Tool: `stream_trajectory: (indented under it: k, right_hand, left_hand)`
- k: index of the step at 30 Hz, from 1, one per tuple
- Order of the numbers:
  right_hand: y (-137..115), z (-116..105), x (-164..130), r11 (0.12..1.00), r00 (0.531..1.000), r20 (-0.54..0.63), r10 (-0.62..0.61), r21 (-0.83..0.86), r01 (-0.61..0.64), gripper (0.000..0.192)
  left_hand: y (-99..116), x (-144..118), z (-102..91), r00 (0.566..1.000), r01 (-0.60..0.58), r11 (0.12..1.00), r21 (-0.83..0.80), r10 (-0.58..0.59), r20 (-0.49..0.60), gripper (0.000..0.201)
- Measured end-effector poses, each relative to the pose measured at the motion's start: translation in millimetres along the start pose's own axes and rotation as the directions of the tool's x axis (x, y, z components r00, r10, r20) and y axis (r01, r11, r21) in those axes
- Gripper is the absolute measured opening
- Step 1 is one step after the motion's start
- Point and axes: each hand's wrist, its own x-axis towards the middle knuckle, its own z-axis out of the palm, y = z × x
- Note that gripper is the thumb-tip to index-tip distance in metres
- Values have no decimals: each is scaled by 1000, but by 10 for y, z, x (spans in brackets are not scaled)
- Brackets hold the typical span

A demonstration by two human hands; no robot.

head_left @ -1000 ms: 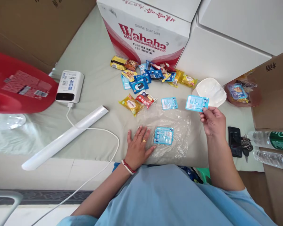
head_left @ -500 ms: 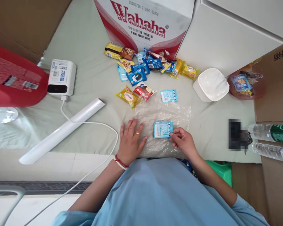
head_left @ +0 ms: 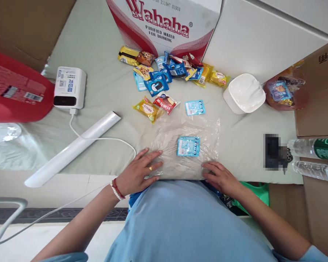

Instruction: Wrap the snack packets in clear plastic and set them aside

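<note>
A clear plastic bag [head_left: 169,163] lies flat on the cloth in front of my body, with a small stack of light-blue packets [head_left: 188,146] on top. My left hand [head_left: 139,171] rests at the bag's near left edge, fingers spread and holding nothing. At the near right edge, my right hand [head_left: 220,177] lies with its fingers apart, fingertips touching the film. Beyond the stack is a single light-blue packet [head_left: 195,107]. A yellow snack packet [head_left: 148,109] and a red-and-white snack packet [head_left: 166,102] lie by the bag's far left corner.
A heap of wrapped snacks [head_left: 177,70] lies against the Wahaha carton [head_left: 164,25]. On the right are a white tub [head_left: 233,100], a reddish snack jar [head_left: 270,96] and plastic bottles [head_left: 303,148]. To the left, a white cable [head_left: 109,139] crosses a white tube [head_left: 73,147] from a white power bank [head_left: 79,87].
My right hand has let go of the light-blue packet on the stack and moved back towards my body. My left hand has slid nearer and to the left.
</note>
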Motion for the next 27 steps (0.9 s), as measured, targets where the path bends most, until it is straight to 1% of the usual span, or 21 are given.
stream_trajectory:
  k: [2,4,6,8,10,11,13,15,17,19,20,21,22,23,24,25,26,27]
  right_hand:
    - [35,-15,33,993,999,-42,-13,118,18,23]
    - [54,-110,82,973,997,-69,30,231,-13,25]
    - [75,-248,143,945,984,-96,148,307,-112,27]
    - [119,-385,234,906,953,-131,273,368,-209,28]
    - [191,-492,366,866,917,-162,366,419,-271,29]
    - [234,-531,446,853,897,-176,405,426,-302,29]
    - [313,-592,613,849,856,-199,476,359,-389,28]
    - [358,-651,770,862,830,-234,507,164,-480,24]
    - [353,-726,910,847,824,-283,490,-67,-527,25]
    - [316,-815,1052,836,840,-335,427,-207,-507,31]
    - [297,-857,1135,848,856,-348,382,-237,-474,34]
    - [283,-891,1227,868,877,-348,331,-252,-427,36]
    - [278,-913,1330,890,900,-334,279,-262,-373,38]
    - [282,-924,1443,907,922,-309,235,-271,-322,41]
    - [294,-922,1560,915,937,-280,208,-283,-287,45]
    - [312,-911,1677,914,946,-253,201,-299,-274,49]
    - [334,-896,1789,906,949,-230,216,-315,-282,53]
    - [357,-880,1890,896,947,-210,245,-324,-304,55]
  left_hand:
    - [-32,48,-61,1000,19,998,-55,-20,-13,32]
    - [-50,122,-146,997,51,992,-116,-57,-55,30]
    - [-60,228,-234,988,105,978,-180,-124,-97,30]
    - [-73,369,-298,968,186,955,-229,-218,-122,31]
    - [-98,533,-319,935,291,928,-234,-328,-137,34]
    - [-112,613,-314,908,355,910,-213,-390,-153,34]
    - [-127,744,-289,834,481,864,-150,-504,-226,32]
    - [-102,808,-269,752,569,819,-81,-557,-353,33]
    - [-12,806,-270,686,600,800,-18,-526,-503,37]
    - [141,779,-274,632,599,800,41,-441,-637,33]
    - [235,777,-268,626,581,811,70,-391,-674,29]
    - [334,792,-252,631,549,830,97,-336,-700,26]
    - [432,828,-224,676,497,858,129,-289,-678,23]
    - [521,885,-184,760,414,895,169,-238,-605,23]
    - [596,960,-136,841,338,920,201,-200,-502,25]
    - [654,1046,-84,903,295,928,226,-194,-384,29]
    - [692,1135,-30,936,286,926,246,-215,-280,32]
    - [711,1219,19,950,293,921,257,-251,-184,35]
